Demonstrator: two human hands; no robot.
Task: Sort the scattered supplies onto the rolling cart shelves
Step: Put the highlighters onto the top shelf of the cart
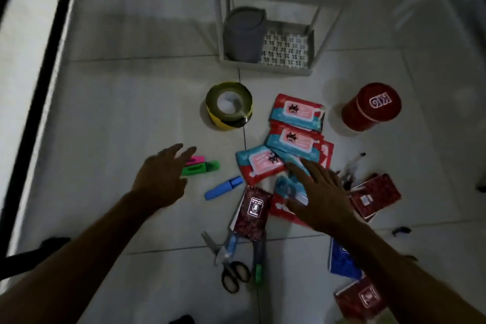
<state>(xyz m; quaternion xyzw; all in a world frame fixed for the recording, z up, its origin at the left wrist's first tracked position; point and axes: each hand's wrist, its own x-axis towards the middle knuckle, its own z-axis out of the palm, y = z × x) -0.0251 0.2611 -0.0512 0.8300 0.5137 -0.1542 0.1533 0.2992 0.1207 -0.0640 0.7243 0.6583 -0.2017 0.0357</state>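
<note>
wipes [263, 166]: soft, light, slick – pinch by edge | right hand [319, 197] fingers spread above | left hand [160, 179] fingers apart, empty

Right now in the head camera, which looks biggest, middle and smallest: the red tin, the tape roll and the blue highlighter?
1. Red tin and tape roll: about alike, so no ranking between them.
2. Blue highlighter: clearly smallest.

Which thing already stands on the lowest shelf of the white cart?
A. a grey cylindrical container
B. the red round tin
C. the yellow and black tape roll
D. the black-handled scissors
A: the grey cylindrical container stands on the cart's lowest shelf, while the other three are on the floor.
</note>
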